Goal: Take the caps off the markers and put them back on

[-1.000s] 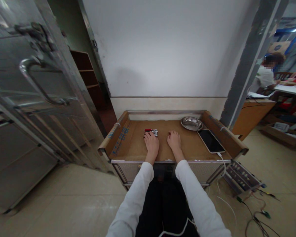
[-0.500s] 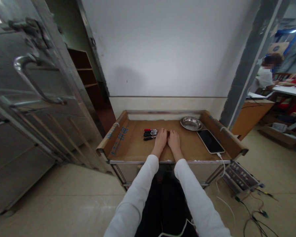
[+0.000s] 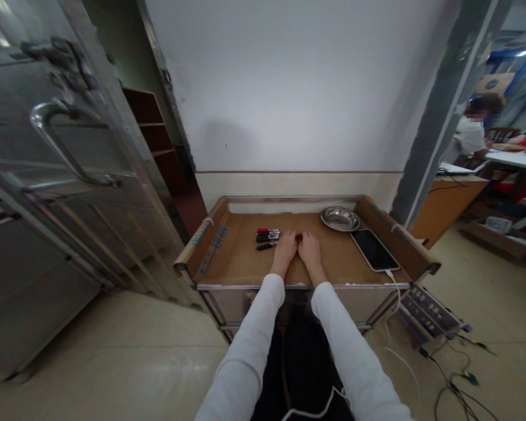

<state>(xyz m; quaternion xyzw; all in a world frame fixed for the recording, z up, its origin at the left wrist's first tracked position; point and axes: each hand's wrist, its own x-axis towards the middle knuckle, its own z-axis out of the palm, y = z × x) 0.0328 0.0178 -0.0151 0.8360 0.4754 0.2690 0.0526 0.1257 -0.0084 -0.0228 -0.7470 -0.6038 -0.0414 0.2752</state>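
My left hand [image 3: 285, 251] and my right hand [image 3: 309, 251] rest side by side over the middle of the cardboard-lined cart top [image 3: 245, 272]. Both have their fingers curled inward, with the fingertips close together. Something small and dark shows between them, too hidden to name. Just left of my left hand lies a row of several pens [image 3: 267, 235], black ones and one with a red end. A single black pen [image 3: 264, 247] lies a little nearer to me, its right end reaching toward the left hand.
A round steel dish [image 3: 339, 218] sits at the back right of the cart. In front of it lies a phone [image 3: 374, 250] with a white cable [image 3: 393, 280] hanging over the edge. A metal door [image 3: 70, 146] stands at left. A person [image 3: 470, 137] sits far right.
The view has shifted very slightly. My hands stay together in the same place beside the pens, with at most small finger movement.
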